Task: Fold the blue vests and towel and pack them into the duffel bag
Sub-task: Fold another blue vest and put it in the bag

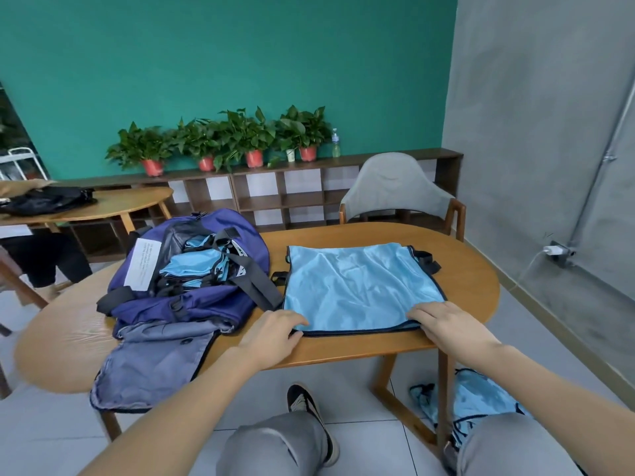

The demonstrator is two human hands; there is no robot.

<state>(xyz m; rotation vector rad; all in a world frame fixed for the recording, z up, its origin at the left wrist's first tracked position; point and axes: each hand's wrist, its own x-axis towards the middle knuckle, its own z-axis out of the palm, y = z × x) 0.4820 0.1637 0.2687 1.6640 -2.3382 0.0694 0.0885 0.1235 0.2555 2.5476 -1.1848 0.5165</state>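
A light blue vest point(357, 283) with dark trim lies spread flat on the wooden table point(343, 348), folded over once. My left hand point(275, 333) rests on its near left corner and my right hand point(450, 326) on its near right corner, fingers fairly straight. To the left stands the purple duffel bag point(192, 269), open, with several folded blue vests point(196, 262) inside and its grey-lined flap point(154, 362) hanging over the table edge.
More blue vests point(470, 396) lie in a heap on the floor by the right table leg. A grey chair point(395, 190) stands behind the table. A second table point(103, 204) with black cloth is at the left, and a shelf with potted plants at the back.
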